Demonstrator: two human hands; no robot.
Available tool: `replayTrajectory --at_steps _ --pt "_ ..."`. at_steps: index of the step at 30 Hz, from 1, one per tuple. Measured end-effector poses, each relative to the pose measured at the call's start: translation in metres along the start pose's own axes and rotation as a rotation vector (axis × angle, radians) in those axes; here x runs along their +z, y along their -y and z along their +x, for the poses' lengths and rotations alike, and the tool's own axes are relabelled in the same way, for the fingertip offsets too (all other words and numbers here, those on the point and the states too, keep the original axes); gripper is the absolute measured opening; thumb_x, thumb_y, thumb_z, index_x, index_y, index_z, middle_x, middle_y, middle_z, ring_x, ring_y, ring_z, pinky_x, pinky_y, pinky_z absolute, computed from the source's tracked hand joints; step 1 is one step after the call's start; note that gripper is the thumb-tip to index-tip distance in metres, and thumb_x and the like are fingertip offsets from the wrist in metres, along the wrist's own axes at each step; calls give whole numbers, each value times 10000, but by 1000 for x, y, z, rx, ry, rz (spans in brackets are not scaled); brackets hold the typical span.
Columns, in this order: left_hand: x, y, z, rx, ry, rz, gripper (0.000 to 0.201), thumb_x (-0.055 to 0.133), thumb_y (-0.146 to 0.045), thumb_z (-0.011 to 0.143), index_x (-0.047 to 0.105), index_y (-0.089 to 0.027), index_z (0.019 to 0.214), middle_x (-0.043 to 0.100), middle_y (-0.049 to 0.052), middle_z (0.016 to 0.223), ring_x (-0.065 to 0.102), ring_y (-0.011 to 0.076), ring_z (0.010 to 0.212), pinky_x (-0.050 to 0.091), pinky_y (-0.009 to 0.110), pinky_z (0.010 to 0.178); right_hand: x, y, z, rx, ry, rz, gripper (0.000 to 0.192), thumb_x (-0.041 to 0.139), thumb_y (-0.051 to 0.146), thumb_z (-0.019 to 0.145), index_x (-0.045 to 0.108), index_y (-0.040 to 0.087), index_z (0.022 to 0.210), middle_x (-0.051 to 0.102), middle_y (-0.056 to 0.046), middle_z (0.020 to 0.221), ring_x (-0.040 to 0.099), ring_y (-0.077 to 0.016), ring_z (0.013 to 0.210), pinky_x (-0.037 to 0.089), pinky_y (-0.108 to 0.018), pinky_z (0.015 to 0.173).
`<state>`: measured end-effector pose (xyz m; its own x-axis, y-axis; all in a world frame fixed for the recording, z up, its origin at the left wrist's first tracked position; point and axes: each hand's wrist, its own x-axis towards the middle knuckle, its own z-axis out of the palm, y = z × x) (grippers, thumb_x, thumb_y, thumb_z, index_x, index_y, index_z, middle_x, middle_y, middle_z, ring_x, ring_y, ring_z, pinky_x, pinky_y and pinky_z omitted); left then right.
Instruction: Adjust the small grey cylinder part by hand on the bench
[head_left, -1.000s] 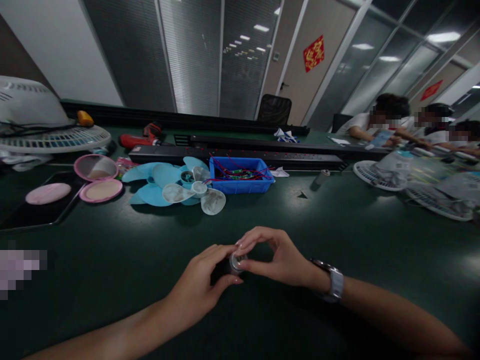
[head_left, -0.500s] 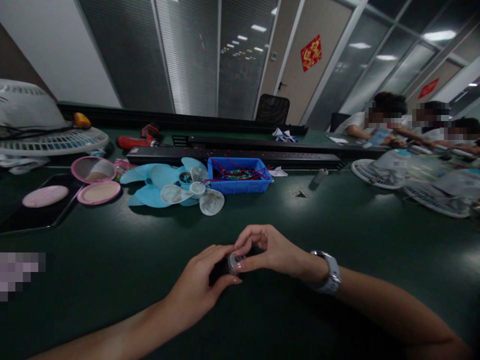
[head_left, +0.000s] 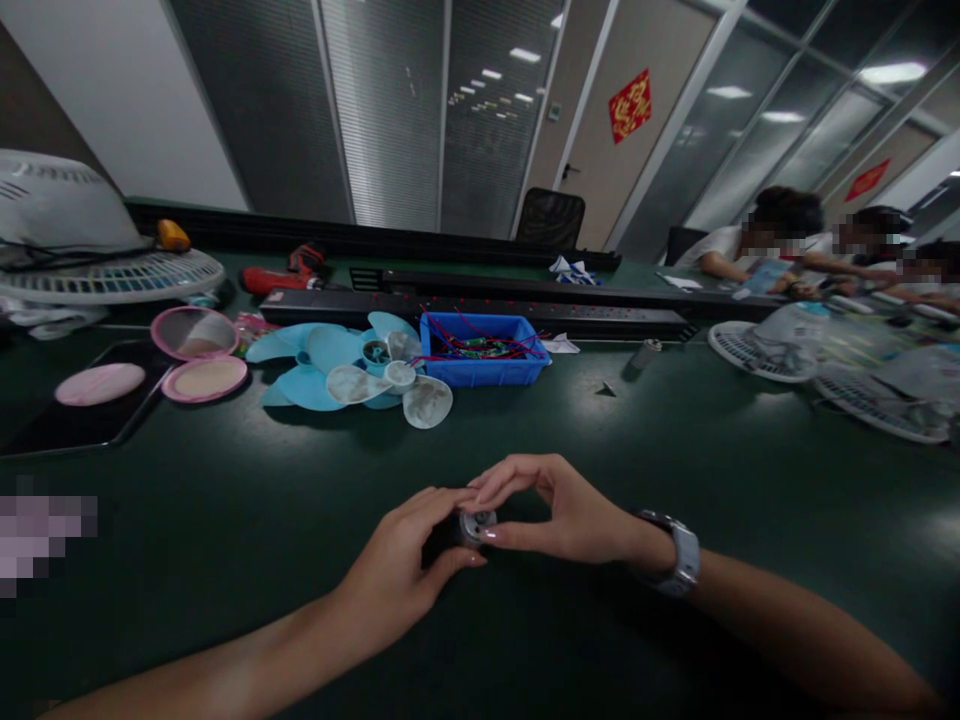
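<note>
A small silver can-shaped cylinder (head_left: 478, 526) stands on the dark green table between my hands, its round end facing up. My left hand (head_left: 421, 545) curves around its left side, fingers behind and thumb in front. The fingers of my right hand (head_left: 551, 508), with a pale watch on the wrist, reach over the back of the top. Its thumb presses at the right front edge. Fingers cover much of the cylinder's side, so its exact kind cannot be made out.
Beyond my hands lie pale blue fan blades (head_left: 360, 365) and a blue bin (head_left: 484, 370) of wired circuit boards. A similar cylinder (head_left: 647, 354) stands farther right. Pink compact (head_left: 202, 378), red power drill (head_left: 281, 275) and fan housings (head_left: 780, 335) surround. Several people (head_left: 720, 250) sit at right.
My right hand has shifted slightly right and its fingers have opened out somewhat over the cylinder's top. The left hand keeps its place. The view has shifted slightly.
</note>
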<state>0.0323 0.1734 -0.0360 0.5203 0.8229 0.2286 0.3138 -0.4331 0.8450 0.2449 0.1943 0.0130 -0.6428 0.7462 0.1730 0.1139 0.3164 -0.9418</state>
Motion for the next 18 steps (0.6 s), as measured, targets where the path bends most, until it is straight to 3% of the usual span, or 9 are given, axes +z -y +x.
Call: replayTrajectory --at_steps 8,14,18 --pt "2 3 -2 35 -18 -14 269 688 -138 822 626 -172 1082 676 54 993 636 212 910 504 334 801 3 4 1 -88 43 -130 263 722 182 818 690 187 1079 728 -55 1086 642 -180 1116 479 -382 1013" --pt "2 2 -1 38 -23 4 293 701 -134 809 624 -166 1091 680 63 992 638 218 903 508 337 788 8 1 0 -127 -75 -227 193 748 193 803 708 199 991 751 -30 969 666 -182 1048 506 -355 927" --pt "2 2 0 40 -23 16 250 697 -137 813 631 -166 1052 680 61 972 636 215 883 508 329 778 7 3 2 -150 -69 -289 175 738 202 819 704 213 990 763 -13 935 670 -176 1042 480 -362 954"
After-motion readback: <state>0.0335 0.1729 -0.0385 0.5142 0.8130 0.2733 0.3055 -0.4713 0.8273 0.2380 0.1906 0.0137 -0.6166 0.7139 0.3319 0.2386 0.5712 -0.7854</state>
